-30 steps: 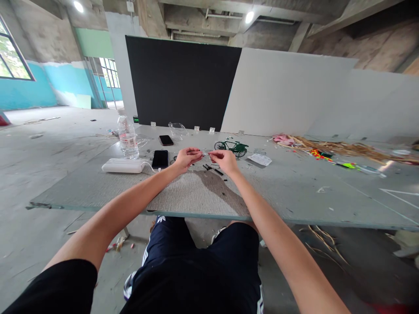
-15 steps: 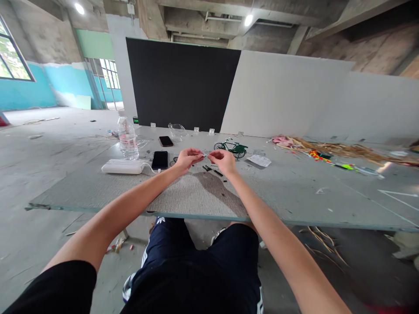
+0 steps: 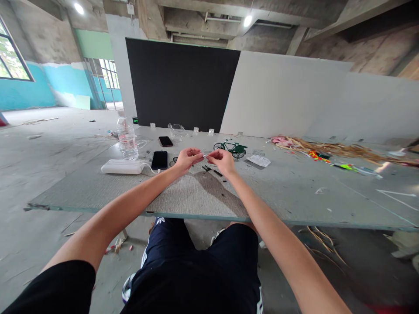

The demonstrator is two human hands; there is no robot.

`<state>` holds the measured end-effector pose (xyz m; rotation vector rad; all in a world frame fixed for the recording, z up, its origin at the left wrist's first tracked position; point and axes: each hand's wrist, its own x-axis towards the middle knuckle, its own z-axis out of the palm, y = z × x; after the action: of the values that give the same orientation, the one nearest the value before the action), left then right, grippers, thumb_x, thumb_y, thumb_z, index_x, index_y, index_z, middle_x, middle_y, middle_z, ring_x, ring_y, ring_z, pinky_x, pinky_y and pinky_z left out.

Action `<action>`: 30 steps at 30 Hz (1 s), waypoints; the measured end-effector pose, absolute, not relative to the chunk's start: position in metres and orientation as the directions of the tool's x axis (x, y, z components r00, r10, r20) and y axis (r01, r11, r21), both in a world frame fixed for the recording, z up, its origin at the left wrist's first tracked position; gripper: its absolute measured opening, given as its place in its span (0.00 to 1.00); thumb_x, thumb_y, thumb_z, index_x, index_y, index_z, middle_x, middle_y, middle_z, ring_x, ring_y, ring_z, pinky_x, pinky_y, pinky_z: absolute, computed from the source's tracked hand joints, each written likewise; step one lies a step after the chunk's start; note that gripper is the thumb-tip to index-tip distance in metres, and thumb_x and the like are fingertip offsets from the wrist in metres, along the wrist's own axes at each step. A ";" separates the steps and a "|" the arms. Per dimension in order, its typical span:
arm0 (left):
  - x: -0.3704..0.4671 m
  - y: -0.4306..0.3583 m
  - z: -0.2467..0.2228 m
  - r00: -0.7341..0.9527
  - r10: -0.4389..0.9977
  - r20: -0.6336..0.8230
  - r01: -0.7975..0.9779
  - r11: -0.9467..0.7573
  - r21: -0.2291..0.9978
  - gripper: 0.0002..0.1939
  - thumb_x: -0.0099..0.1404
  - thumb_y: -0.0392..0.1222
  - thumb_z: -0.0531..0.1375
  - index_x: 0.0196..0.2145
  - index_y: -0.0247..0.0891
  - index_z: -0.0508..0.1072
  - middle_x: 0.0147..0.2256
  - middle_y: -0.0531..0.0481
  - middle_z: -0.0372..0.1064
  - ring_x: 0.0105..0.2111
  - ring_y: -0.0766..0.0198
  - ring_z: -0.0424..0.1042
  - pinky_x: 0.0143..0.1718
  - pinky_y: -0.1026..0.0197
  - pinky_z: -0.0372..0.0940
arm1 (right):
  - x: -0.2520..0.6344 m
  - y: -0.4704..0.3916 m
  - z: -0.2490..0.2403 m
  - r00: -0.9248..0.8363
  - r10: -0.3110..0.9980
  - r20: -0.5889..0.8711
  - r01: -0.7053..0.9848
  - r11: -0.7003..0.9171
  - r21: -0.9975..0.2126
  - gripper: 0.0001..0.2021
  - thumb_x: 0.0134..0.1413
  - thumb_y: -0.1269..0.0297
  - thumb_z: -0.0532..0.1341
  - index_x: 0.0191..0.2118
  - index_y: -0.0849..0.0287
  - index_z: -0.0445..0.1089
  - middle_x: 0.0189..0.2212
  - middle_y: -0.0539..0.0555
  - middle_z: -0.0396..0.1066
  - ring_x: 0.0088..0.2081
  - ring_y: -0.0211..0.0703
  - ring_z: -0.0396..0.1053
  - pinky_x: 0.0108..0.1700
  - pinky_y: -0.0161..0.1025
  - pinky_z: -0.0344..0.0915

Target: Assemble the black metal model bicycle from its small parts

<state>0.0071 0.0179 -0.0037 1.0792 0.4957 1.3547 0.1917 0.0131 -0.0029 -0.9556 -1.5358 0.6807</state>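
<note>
Over the grey table (image 3: pixel 281 192), my left hand (image 3: pixel 187 159) and my right hand (image 3: pixel 223 161) meet fingertip to fingertip. Both are closed in a pinch around a tiny silvery metal part (image 3: pixel 204 156), too small to name. Just behind my right hand stands a green model bicycle (image 3: pixel 231 148). Under the hands lie several small dark pieces (image 3: pixel 217 173). A small black wheel (image 3: pixel 175 159) is partly hidden beside my left hand.
To the left are a black phone (image 3: pixel 159 160) on a cable, a white power strip or charger (image 3: pixel 121 166) and a water bottle (image 3: pixel 127 137). Another phone (image 3: pixel 165 141) lies farther back. A paper slip (image 3: pixel 258 160) and plant-like strips (image 3: pixel 327 148) lie to the right.
</note>
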 end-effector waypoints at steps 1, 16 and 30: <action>0.007 0.018 -0.005 0.203 0.935 0.292 -0.520 -0.149 0.841 0.16 0.51 0.35 0.75 0.33 0.32 0.73 0.31 0.49 0.75 0.34 0.65 0.77 0.56 0.48 0.69 | 0.192 0.013 -0.003 -0.027 0.860 0.510 0.208 0.504 -0.838 0.25 0.36 0.41 0.75 0.30 0.58 0.73 0.25 0.56 0.75 0.30 0.48 0.76 0.38 0.48 0.78; 0.005 0.023 -0.009 0.192 0.942 0.277 -0.500 -0.149 0.853 0.21 0.47 0.37 0.77 0.35 0.32 0.73 0.30 0.49 0.77 0.32 0.64 0.78 0.53 0.51 0.70 | 0.188 0.008 0.001 -0.117 0.953 0.279 -0.057 0.274 -0.960 0.23 0.34 0.49 0.78 0.36 0.59 0.79 0.35 0.56 0.80 0.36 0.43 0.77 0.49 0.46 0.76; 0.005 0.019 -0.004 0.231 0.924 0.305 -0.355 -0.212 0.911 0.14 0.51 0.40 0.74 0.34 0.31 0.80 0.33 0.43 0.80 0.33 0.60 0.80 0.51 0.49 0.72 | 0.186 0.004 0.005 -0.099 0.861 0.499 0.249 0.507 -0.826 0.21 0.47 0.45 0.70 0.36 0.59 0.79 0.31 0.57 0.79 0.34 0.49 0.77 0.43 0.48 0.77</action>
<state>0.0046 0.0191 -0.0037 1.2663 0.6192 1.3179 0.1860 0.0038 0.0053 -0.9670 -1.6287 0.6821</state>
